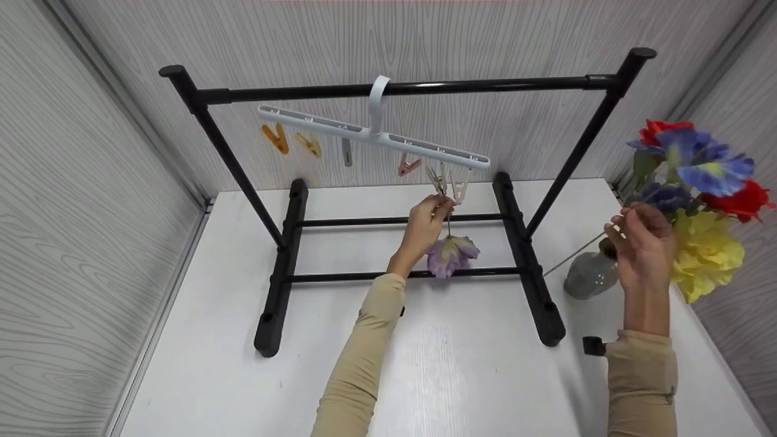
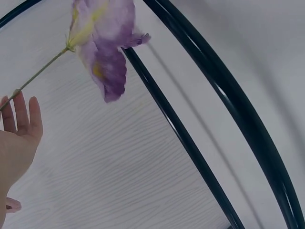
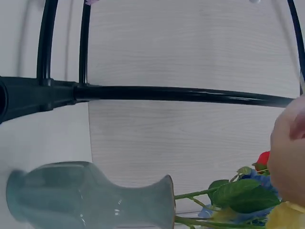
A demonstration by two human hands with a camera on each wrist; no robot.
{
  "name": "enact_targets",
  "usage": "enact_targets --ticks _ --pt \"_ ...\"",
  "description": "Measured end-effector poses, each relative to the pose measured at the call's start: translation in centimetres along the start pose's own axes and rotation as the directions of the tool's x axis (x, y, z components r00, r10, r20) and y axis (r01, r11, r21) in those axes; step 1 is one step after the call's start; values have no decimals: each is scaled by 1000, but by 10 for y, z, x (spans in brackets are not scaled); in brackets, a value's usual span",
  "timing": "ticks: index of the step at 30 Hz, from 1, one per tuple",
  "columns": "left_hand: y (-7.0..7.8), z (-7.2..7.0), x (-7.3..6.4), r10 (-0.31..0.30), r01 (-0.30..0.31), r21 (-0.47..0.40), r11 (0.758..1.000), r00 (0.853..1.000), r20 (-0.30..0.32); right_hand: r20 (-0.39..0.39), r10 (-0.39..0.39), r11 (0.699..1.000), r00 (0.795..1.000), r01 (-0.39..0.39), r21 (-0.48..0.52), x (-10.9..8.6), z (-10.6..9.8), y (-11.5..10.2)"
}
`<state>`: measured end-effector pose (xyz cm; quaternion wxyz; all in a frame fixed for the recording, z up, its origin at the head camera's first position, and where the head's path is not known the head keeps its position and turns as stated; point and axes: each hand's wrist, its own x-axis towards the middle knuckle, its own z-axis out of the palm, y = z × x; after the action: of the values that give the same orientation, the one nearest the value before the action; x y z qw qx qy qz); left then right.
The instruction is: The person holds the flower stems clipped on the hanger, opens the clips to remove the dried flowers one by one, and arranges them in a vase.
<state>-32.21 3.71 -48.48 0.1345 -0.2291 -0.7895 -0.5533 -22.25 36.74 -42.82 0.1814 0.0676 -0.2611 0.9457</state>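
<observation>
A purple artificial flower points head down, its stem rising to a beige clothespin under the light grey hanger. My left hand pinches that stem just below the clothespin; the left wrist view shows the fingers along the stem. My right hand pinches a thin stem slanting down to the left; which flower head it carries I cannot tell. Below that hand stands a grey-green vase, with a yellow flower, blue flower and red flower clustered about the hand.
A black rack carries the hanger on its top bar. Its feet stand on the white table. An orange clothespin, a yellow, a grey, a pink clothespin and a whitish one hang alongside.
</observation>
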Motion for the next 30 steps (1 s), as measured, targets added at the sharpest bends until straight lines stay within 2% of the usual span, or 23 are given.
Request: enact_targets --ticks 1,3,6,10,16,18,21,25,28,30 --pt "-1 0 -1 -11 11 -2 1000 1000 3 -72 -71 997 995 69 -31 0 1 -1" --pt "-3 -1 -3 -34 34 -16 999 999 13 -183 -196 979 963 182 -88 2 2 -3" --pt "-7 -2 -7 -63 64 -22 998 998 30 -258 -323 942 910 283 -181 2 1 -8" --pt "-14 -2 -14 -85 86 -18 996 995 48 -285 -447 881 848 362 -305 3 -3 -16" --pt "-22 -6 -26 -104 104 -5 995 994 45 -237 -651 714 721 477 -513 1 -11 -23" --pt "-25 -7 -30 -115 115 -8 993 992 47 -221 -688 676 691 502 -539 0 -12 -24" --pt "-29 -8 -36 -136 136 -10 991 989 59 -233 -710 666 664 526 -529 -1 -9 -24" --pt "-34 -7 -43 -169 170 -9 985 982 87 -269 -727 670 632 567 -479 -3 -4 -26" --pt "-36 -7 -47 -182 183 -4 983 980 82 -297 -712 691 637 556 -462 -3 -3 -27" --pt "-37 -8 -48 -187 188 0 982 980 73 -305 -697 695 648 509 -507 -3 -4 -26"
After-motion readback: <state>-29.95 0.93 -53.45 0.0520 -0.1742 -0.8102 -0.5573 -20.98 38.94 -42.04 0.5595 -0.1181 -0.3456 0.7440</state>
